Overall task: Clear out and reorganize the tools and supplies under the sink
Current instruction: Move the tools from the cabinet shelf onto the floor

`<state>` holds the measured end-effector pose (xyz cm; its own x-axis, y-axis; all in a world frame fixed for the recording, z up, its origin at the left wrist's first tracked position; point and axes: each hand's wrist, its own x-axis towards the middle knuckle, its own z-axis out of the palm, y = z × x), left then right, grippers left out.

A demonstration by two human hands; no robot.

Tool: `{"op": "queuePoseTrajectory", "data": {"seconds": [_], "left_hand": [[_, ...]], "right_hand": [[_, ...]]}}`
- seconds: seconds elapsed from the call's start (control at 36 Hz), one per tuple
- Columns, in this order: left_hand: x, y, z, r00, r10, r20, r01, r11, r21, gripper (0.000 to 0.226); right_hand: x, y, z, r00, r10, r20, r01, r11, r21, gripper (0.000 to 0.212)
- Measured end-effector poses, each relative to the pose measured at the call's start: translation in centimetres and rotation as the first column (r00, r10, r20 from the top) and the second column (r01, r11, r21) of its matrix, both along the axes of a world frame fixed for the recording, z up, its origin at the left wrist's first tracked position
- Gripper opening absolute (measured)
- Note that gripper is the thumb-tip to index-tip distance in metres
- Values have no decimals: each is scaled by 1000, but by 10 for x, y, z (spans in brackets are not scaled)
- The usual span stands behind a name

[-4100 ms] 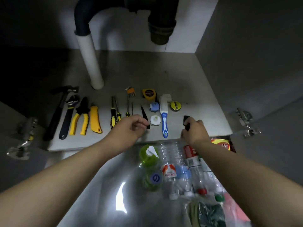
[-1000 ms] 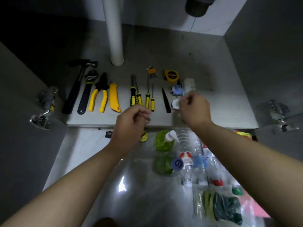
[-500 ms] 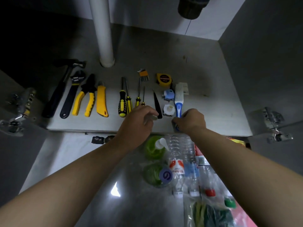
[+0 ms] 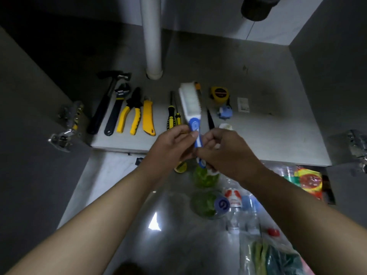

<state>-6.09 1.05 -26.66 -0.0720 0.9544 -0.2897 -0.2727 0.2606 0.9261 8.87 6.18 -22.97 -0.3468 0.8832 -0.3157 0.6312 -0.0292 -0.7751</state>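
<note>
Above cabinet edge | brush (image 4: 191,104) handle gripped | left hand (image 4: 168,147), right hand (image 4: 226,153)

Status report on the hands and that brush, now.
Both hands, left and right, shut on the brush. Brush raised over the cabinet floor, bristle end away. Tools lined up below; nothing blocking.

White drain pipe (image 4: 152,36): upright, meeting the cabinet floor (image 4: 258,80) at the back, left of centre. Dark trap fitting (image 4: 258,7): hanging at the top edge, right of the pipe. White tiled back wall (image 4: 218,14): behind both. Grey side walls: left (image 4: 29,86) and right (image 4: 333,66). Metal door hinges: one on the left edge (image 4: 66,126), one on the right edge (image 4: 355,147). Glossy floor (image 4: 158,225): in front of the cabinet, with a bright reflected glare.
</note>
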Motion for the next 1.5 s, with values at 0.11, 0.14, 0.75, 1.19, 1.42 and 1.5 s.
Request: {"op": "queuePoseTrajectory", "data": {"seconds": [0.11, 0.14, 0.75, 1.19, 1.42, 1.5], "left_hand": [[-29, -27, -10, 990, 128, 57, -124, 990, -69, 20], [-38, -36, -15, 986, 156, 66, -149, 984, -93, 19], [-110, -153, -130, 654, 28, -756, -236, 957, -169, 21], [-97, -124, -123, 634, 41, -772, -429, 849, -307, 42], [-90, -115, -108, 503, 58, -862, -480, 848, -222, 51], [-78, -100, -89, 519, 235, -822, -421, 907, -6, 37]], "right_hand": [[-22, -15, 1, 991, 132, -29, -130, 990, 52, 8], [-25, -16, 1, 990, 135, -39, -133, 989, 57, 4], [-23, -7, -20, 996, 85, -31, -79, 985, 151, 18], [-15, -8, -32, 991, 131, 1, -129, 975, 180, 19], [-8, -1, -38, 997, 52, 52, -64, 956, 287, 13], [2, 6, -41, 991, -86, 99, 43, 928, 371, 26]]}}
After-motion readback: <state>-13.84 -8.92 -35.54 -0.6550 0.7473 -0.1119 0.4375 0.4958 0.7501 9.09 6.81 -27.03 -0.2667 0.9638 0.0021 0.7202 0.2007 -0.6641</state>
